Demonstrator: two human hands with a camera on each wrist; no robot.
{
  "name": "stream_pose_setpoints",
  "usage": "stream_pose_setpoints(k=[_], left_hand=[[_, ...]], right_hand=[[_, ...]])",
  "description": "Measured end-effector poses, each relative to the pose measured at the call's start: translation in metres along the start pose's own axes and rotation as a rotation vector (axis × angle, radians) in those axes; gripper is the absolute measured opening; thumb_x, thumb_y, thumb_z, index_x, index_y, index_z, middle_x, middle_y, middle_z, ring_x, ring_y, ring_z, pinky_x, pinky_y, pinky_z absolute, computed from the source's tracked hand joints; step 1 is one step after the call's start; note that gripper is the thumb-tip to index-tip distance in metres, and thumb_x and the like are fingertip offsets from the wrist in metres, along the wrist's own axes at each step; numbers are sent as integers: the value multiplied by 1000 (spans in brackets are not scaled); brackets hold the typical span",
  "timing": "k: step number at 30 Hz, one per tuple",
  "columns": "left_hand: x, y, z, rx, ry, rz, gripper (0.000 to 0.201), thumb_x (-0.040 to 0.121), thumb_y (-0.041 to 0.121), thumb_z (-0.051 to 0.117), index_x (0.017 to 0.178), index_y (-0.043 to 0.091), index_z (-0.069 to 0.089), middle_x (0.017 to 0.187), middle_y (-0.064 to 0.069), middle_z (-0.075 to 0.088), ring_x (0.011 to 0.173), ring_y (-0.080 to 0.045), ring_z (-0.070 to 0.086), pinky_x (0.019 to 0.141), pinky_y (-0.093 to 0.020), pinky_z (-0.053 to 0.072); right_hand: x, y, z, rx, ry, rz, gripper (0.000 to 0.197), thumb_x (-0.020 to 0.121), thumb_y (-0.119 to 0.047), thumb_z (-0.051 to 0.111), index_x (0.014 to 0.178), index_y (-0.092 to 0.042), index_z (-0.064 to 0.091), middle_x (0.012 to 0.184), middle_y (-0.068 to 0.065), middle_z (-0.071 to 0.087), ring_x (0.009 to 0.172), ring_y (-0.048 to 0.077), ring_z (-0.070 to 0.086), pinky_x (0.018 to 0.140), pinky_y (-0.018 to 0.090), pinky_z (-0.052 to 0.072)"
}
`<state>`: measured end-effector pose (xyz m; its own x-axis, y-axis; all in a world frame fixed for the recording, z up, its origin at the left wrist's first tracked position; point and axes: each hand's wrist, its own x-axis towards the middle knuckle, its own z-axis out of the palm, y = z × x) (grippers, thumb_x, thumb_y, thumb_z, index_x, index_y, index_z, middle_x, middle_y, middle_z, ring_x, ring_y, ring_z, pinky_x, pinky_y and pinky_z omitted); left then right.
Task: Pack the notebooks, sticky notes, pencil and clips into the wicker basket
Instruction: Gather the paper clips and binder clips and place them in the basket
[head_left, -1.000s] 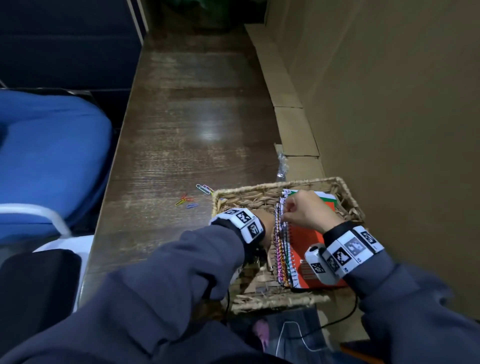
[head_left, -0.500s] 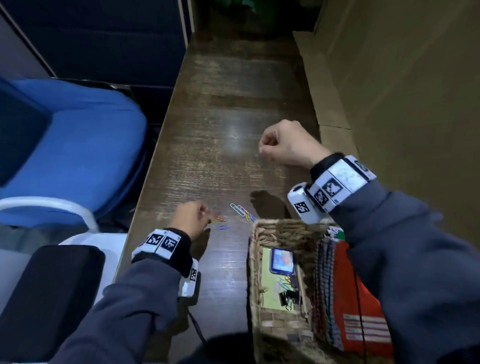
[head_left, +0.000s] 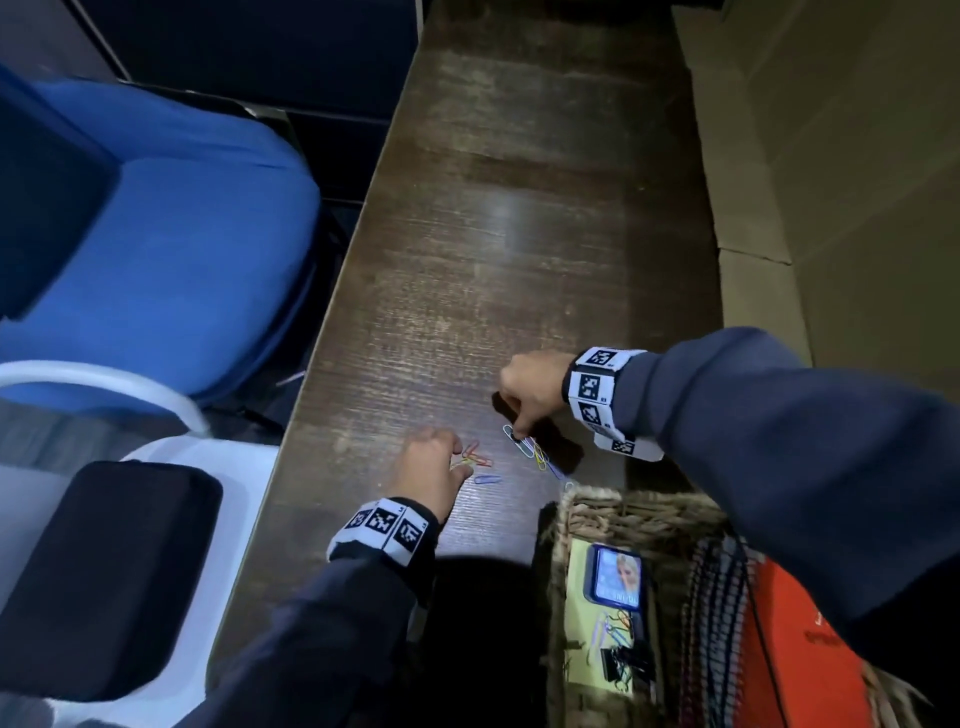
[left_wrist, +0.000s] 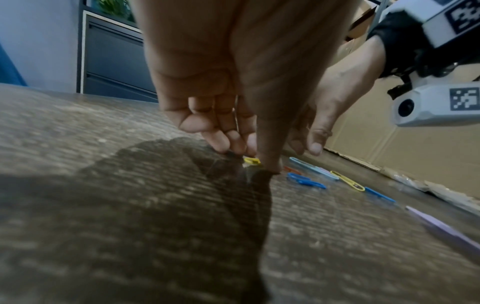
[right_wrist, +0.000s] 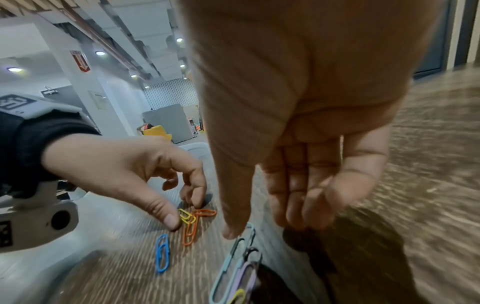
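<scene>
Several coloured paper clips (head_left: 483, 462) lie loose on the dark wooden table (head_left: 493, 260), left of the wicker basket (head_left: 587, 512). My left hand (head_left: 460, 462) pinches a yellow clip (left_wrist: 251, 160) between thumb and fingertips, beside orange clips (right_wrist: 191, 232) and a blue one (right_wrist: 162, 253). My right hand (head_left: 517, 432) reaches down over a large pale-blue clip (right_wrist: 231, 261). Its thumb (right_wrist: 231, 231) is at the clip's end and its fingers (right_wrist: 306, 214) hang apart from the thumb. Spiral notebooks (head_left: 727, 623), yellow sticky notes (head_left: 579, 603) and black binder clips (head_left: 623, 667) lie in the basket.
A blue chair (head_left: 156, 249) and a white-framed chair with a black armrest (head_left: 104, 571) stand left of the table. A cardboard wall (head_left: 857, 182) runs along the right side. A small blue card (head_left: 617, 574) lies on the sticky notes.
Both hands have left the notebooks in the basket. The left went to the small clips first; the right swung up over the table and then came down onto the large clips.
</scene>
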<state>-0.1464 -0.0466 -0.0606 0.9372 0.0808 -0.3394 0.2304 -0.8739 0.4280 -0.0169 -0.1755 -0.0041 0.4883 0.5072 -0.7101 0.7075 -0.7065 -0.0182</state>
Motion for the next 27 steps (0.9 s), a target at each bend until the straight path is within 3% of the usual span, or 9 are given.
stream_pose_setpoints(k=[4,9,12,16,20,23,25,27], left_hand=[[5,1,3,-42,-6,-27,19,86,23,63,100,10,64,108,-9,63,103,-25,57,77,-28,40],[9,-1,8,-45,-2,-6,11,89,14,58,96,7,64,104,-10,62,99,-25,58,72,-24,36],[10,-3,13,-42,5,21,7,89,10,57,92,5,62,101,-12,61,98,-26,57,76,-28,43],[9,-3,16,-6,2,67,9,91,10,54,96,5,59,103,-13,62,99,-27,55,80,-31,45],[8,-1,13,-10,5,94,9,90,6,53,95,2,58,97,-18,64,93,-31,58,77,-35,45],[5,-1,9,-46,32,101,12,87,1,54,98,1,57,94,-21,66,89,-35,61,75,-35,46],[1,-3,4,-59,47,114,14,87,1,54,99,0,60,96,-22,66,89,-35,61,75,-35,46],[-4,-6,-2,-47,55,110,14,88,3,53,98,0,61,99,-23,64,90,-36,61,76,-35,46]], right_hand=[[9,-6,1,3,44,21,42,67,-47,77,80,-7,71,68,4,55,64,25,54,47,23,38],[19,-14,10,38,34,23,32,71,-33,79,86,-6,73,74,4,58,72,24,59,45,22,40],[22,-17,15,87,49,31,25,71,-25,79,86,-6,74,75,6,60,77,25,63,52,26,45],[15,-14,6,193,-1,11,28,73,-26,78,90,-5,75,79,6,66,72,19,58,58,27,47],[-22,1,-22,501,77,-39,8,75,-14,76,72,-10,70,58,0,62,47,7,57,49,19,47],[-72,8,-35,717,202,-79,11,78,-10,74,71,-6,67,58,3,66,48,9,61,46,18,52],[-109,9,-34,799,262,-93,11,79,-8,72,77,1,67,57,-2,67,49,7,63,52,20,56],[-141,7,-21,878,271,-82,10,79,-4,71,80,5,66,63,4,69,54,12,64,56,24,57]])
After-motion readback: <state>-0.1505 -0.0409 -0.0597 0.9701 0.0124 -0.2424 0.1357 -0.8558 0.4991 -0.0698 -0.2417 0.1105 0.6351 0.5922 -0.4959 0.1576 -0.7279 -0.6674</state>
